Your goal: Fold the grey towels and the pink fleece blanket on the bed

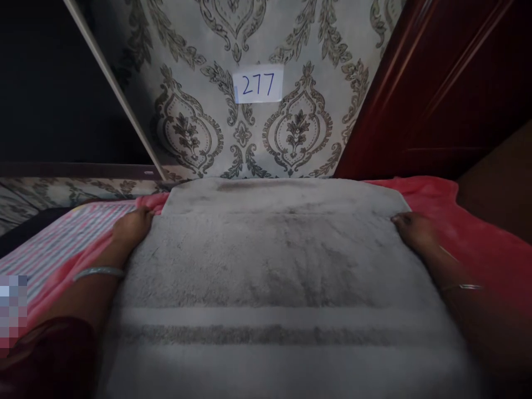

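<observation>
A large grey towel (pixel 249 260) with paler bands across its near part lies spread out before me. Its far part shows a crosswise edge or fold line between my two hands. At the left edge, my left hand (pixel 132 226) pinches the cloth with closed fingers. My right hand (pixel 415 230) grips the opposite edge at about the same height, fingers closed. Darker smudges or brushed patches mark the towel's middle. The near end runs out of the bottom of the view.
Under the towel is a pink-red blanket (pixel 477 238), with a striped cloth (pixel 78 227) at left. Behind stands a patterned wall with a paper (pixel 258 84) reading 277. A dark screen (pixel 62 88) is at upper left, a dark red wooden panel (pixel 432 83) at upper right.
</observation>
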### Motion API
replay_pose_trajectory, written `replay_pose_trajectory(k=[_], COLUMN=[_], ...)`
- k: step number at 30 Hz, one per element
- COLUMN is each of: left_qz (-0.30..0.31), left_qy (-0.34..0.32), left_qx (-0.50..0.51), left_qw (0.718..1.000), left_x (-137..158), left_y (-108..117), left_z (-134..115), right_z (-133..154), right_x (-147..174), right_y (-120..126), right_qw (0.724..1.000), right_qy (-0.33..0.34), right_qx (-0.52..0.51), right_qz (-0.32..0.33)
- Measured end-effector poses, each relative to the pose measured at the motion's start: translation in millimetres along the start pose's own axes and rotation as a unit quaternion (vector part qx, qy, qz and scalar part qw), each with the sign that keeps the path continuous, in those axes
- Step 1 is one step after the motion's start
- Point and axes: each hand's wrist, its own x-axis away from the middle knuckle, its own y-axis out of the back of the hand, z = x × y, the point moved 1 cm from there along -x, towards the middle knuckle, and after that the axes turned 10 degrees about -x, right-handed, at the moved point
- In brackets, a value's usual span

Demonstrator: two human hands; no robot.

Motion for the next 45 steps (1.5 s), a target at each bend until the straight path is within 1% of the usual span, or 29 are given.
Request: replay_pose_trajectory(k=[1, 2, 3, 4, 5, 6, 8, 9, 10, 12, 14, 16, 18, 21, 25, 27, 29, 32, 34, 36, 37, 38, 41, 43, 45], left_qz=[-0.022, -0.052, -0.092, -0.125, -0.129, -0.119, -0.098, -0.078, -0.057, -0.029, -0.017, -0.017, -0.021, -0.029, -0.026, -0.024, -0.024, -0.046, -0.057, -0.045, -0.03, -0.014, 0.023, 0.032, 0.03], left_qy=[-0.021, -0.053, -0.103, -0.164, -0.223, -0.284, -0.372, -0.395, -0.404, -0.406, -0.398, -0.384, -0.369, -0.349, -0.35, -0.355, -0.359, -0.372, -0.414, -0.469, -0.488, -0.496, -0.48, -0.466, -0.451], left_qx=[-0.062, -0.124, -0.169, -0.182, -0.182, -0.166, -0.104, -0.079, -0.062, -0.04, -0.025, -0.018, -0.019, -0.014, 0.012, 0.023, 0.036, 0.051, 0.05, 0.04, 0.032, 0.024, 0.008, -0.003, -0.018], left_qw=[0.998, 0.99, 0.976, 0.961, 0.949, 0.937, 0.917, 0.912, 0.911, 0.913, 0.917, 0.923, 0.929, 0.937, 0.936, 0.934, 0.932, 0.925, 0.907, 0.881, 0.872, 0.868, 0.877, 0.884, 0.892], left_x=[3.7, 8.9, 15.5, 23.1, 31.0, 39.1, 53.8, 59.5, 63.7, 67.3, 65.6, 61.2, 57.6, 57.6, 62.5, 63.2, 63.9, 74.6, 92.4, 115.3, 126.4, 136.2, 154.5, 159.0, 160.7], left_y=[3.1, 6.8, 10.4, 13.1, 14.2, 13.7, 10.0, 7.2, 4.4, -0.5, -4.4, -7.8, -10.6, -14.8, -25.1, -29.4, -28.6, -17.7, -10.6, -9.3, -11.1, -14.0, -22.4, -22.7, -18.1], left_z=[-6.1, -15.6, -28.9, -45.7, -65.2, -86.7, -131.0, -151.6, -170.2, -199.7, -219.0, -230.1, -235.5, -236.8, -234.1, -232.6, -229.7, -217.5, -203.2, -186.8, -179.2, -173.0, -164.7, -163.7, -157.6], right_z=[6.2, 14.4, 24.7, 37.2, 51.5, 67.0, 98.3, 112.6, 125.3, 144.8, 156.4, 162.3, 165.0, 167.0, 169.1, 171.0, 172.4, 168.2, 158.5, 145.6, 139.4, 134.2, 127.4, 126.0, 117.4], right_x=[5.9, 13.0, 21.2, 30.2, 39.6, 49.2, 66.8, 73.8, 79.1, 83.7, 80.1, 71.3, 62.4, 56.9, 63.4, 67.7, 73.3, 92.7, 115.4, 142.0, 154.6, 165.6, 184.6, 186.4, 182.2], right_y=[3.5, 6.7, 8.8, 9.2, 7.2, 2.6, -11.9, -20.8, -29.8, -45.6, -57.0, -63.8, -67.2, -69.7, -74.9, -75.5, -71.7, -56.6, -45.3, -38.6, -38.0, -38.9, -46.1, -49.0, -47.7], right_qw=[0.999, 0.997, 0.992, 0.984, 0.974, 0.962, 0.932, 0.921, 0.913, 0.905, 0.906, 0.914, 0.922, 0.928, 0.938, 0.94, 0.939, 0.932, 0.922, 0.907, 0.9, 0.894, 0.889, 0.888, 0.887], right_qy=[0.019, 0.049, 0.09, 0.142, 0.205, 0.267, 0.363, 0.387, 0.401, 0.412, 0.407, 0.388, 0.369, 0.352, 0.325, 0.321, 0.323, 0.342, 0.368, 0.398, 0.41, 0.418, 0.429, 0.436, 0.441], right_qx=[0.027, 0.05, 0.067, 0.07, 0.059, 0.04, -0.002, -0.018, -0.029, -0.052, -0.072, -0.085, -0.098, -0.11, -0.083, -0.063, -0.045, -0.021, -0.004, 0.016, 0.026, 0.035, 0.042, 0.032, 0.026], right_qz=[-0.017, -0.038, -0.059, -0.076, -0.072, -0.047, 0.015, 0.043, 0.067, 0.091, 0.091, 0.082, 0.067, 0.051, 0.088, 0.097, 0.108, 0.121, 0.122, 0.134, 0.145, 0.155, 0.157, 0.145, 0.136])
